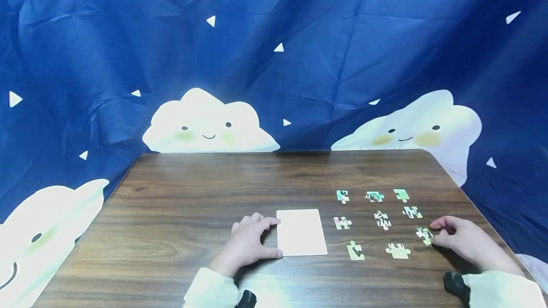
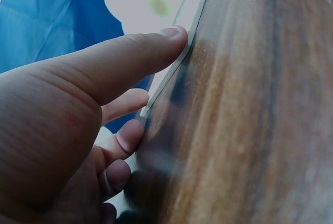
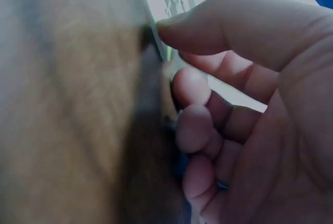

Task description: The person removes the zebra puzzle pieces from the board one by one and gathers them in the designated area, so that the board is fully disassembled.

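Observation:
A white square board (image 1: 301, 232) lies flat on the table, left of the loose jigsaw pieces. My left hand (image 1: 250, 241) rests at its left side, with index finger and thumb extended to its two left corners. In the left wrist view the thumb (image 2: 156, 44) touches the edge of the board (image 2: 197, 13). At the far right of the pieces, my right hand (image 1: 464, 241) pinches the edge of a green and white jigsaw piece (image 1: 424, 235) with thumb and index finger. That piece (image 3: 154, 5) shows only partly in the right wrist view, beside the thumb.
Several other jigsaw pieces are spread between board and right hand, among them a green one (image 1: 401, 195), a pink-edged one (image 1: 342, 223) and a pale green one (image 1: 398, 251). The brown wooden table (image 1: 171, 232) ends in front of a blue cloud-patterned curtain (image 1: 299, 61).

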`<state>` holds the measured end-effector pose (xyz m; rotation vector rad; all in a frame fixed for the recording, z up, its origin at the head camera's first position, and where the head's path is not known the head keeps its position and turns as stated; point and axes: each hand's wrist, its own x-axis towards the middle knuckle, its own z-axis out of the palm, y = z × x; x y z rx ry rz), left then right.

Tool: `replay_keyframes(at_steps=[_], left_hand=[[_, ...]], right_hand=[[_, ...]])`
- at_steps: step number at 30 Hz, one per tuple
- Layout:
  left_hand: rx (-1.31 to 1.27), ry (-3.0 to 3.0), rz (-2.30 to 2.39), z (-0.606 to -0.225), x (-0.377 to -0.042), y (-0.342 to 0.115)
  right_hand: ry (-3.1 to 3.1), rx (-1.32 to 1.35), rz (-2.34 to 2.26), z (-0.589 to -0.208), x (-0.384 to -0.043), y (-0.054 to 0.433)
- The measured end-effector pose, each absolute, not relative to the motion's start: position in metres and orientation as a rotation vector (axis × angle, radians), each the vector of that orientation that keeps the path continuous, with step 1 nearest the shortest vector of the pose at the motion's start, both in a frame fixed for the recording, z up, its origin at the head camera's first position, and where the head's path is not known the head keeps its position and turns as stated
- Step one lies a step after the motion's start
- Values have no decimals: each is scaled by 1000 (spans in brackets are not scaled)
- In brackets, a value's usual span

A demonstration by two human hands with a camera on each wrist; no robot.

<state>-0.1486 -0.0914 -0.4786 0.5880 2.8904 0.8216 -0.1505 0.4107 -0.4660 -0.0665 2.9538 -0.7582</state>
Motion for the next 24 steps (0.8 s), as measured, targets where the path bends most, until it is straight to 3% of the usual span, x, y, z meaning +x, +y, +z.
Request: replay_keyframes(at_steps=[15,24], left_hand=[[576,2928,806,-491,-142,-91],[577,2947,814,-494,-149,-90]], right_hand=[[3090,3,-735,-486,-104,400],[2954,159,-669,-483,-104,394]])
